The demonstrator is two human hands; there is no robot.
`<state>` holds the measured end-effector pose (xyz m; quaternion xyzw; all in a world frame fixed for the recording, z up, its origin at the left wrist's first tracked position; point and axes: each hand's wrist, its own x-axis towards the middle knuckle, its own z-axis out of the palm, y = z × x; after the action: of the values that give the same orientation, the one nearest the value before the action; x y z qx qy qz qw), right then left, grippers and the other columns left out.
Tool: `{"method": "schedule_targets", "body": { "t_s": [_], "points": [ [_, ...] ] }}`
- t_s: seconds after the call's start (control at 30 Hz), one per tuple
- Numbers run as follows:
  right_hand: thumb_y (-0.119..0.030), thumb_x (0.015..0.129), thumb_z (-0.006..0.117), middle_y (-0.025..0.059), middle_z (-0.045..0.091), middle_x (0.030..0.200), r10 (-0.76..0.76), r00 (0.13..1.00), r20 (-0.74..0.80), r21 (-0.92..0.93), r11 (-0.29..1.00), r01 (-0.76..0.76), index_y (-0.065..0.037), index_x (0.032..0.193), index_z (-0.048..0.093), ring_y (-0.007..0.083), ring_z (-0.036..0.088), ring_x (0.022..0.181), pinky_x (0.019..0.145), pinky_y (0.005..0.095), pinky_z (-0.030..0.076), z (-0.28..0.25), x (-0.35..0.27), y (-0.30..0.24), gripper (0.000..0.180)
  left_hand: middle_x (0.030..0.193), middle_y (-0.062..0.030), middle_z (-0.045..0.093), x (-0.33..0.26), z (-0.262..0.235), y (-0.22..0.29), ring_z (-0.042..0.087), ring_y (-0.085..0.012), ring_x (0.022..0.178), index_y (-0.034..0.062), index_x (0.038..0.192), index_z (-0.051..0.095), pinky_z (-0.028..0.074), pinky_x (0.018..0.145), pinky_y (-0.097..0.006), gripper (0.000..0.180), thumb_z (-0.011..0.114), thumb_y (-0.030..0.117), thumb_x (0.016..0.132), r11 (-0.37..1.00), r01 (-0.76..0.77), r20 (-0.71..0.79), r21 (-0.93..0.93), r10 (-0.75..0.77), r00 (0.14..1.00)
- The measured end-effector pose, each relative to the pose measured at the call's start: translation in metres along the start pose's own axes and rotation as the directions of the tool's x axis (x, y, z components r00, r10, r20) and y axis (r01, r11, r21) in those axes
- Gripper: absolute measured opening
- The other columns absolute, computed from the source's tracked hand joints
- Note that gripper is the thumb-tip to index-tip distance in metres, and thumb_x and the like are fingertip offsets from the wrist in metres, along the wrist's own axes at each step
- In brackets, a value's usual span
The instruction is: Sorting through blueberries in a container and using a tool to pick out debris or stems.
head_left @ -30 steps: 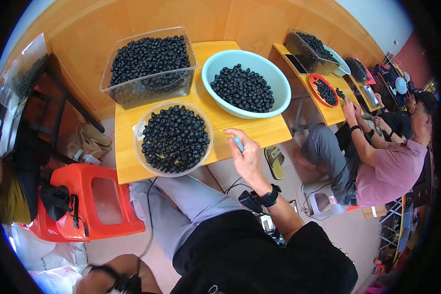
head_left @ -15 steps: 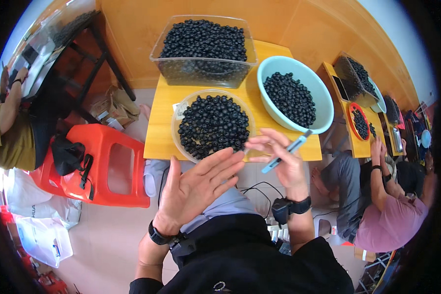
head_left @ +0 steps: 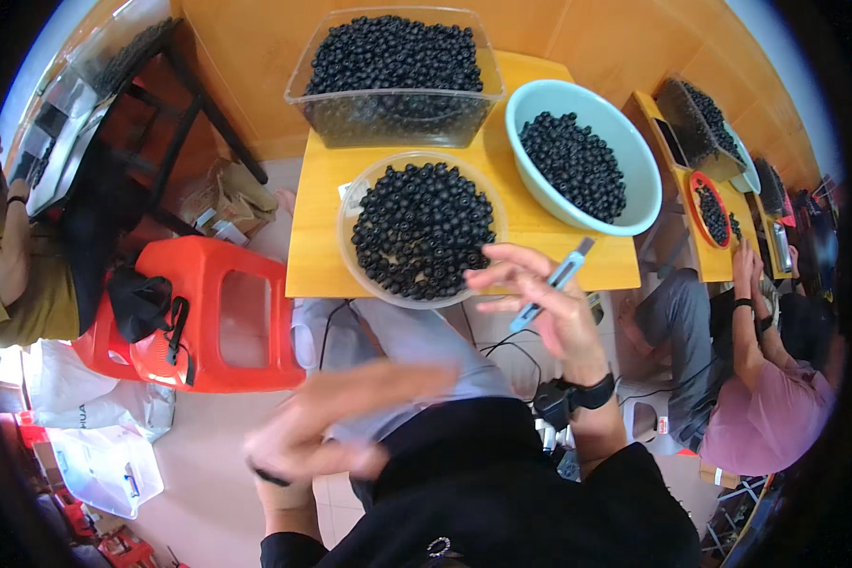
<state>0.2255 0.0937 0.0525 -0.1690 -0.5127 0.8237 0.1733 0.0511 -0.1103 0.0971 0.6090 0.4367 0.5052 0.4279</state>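
Observation:
A light blue utility knife [head_left: 565,272] lies slantwise across the fingers of my right hand [head_left: 568,317], held there with the other fingertips loosely bent. That hand hovers beside the front right rim of a round clear tub [head_left: 346,251] of black beads [head_left: 424,222]. In front of my body, over my lap, my left hand [head_left: 336,417] is smeared by motion. Its fingers cannot be made out, and no object shows in it. The tub sits at the front of a yellow wooden table [head_left: 314,270].
Behind the tub stands a rectangular clear bin [head_left: 388,121] heaped with black beads. To its right is a pale blue basin [head_left: 646,189] of beads. A red stool [head_left: 194,260] carries a black bag [head_left: 137,303] at left. Other people sit at both sides, one in a pink shirt [head_left: 772,417].
My left hand has swung down and left, away from the tub, and turned from open palm to a blur. My right hand keeps the knife. The whole view has shifted slightly.

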Motion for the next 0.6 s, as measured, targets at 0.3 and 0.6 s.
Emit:
{"method": "schedule_targets", "body": {
  "t_s": [0.3,0.6],
  "points": [
    [-0.026,0.094,0.045,0.0128,0.066,0.087,0.06,0.998,-0.02,-0.123,0.99,-0.062,0.0,0.12,0.053,0.02,0.065,0.082,0.065,0.0271,0.053,-0.003,0.007,0.021,0.037,0.106,-0.0259,0.06,-0.047,-0.003,-0.027,0.059,-0.0384,0.1,-0.0042,0.103,0.062,0.046,0.087,-0.043,0.049,0.049,0.041,0.09,0.886,-0.451,0.029,0.108,0.451,0.892],
    [-0.026,0.094,0.047,0.0113,0.066,0.083,0.047,0.991,-0.128,-0.174,0.982,-0.069,0.0,0.115,0.056,0.018,0.066,0.078,0.062,0.0259,0.053,-0.004,0.016,0.029,0.034,0.104,-0.0249,0.061,-0.055,0.003,-0.058,0.06,-0.0374,0.097,-0.004,0.1,0.063,0.047,0.086,-0.042,0.047,0.049,0.039,0.09,0.828,-0.559,0.063,-0.05,0.561,0.825]
  ]
}}
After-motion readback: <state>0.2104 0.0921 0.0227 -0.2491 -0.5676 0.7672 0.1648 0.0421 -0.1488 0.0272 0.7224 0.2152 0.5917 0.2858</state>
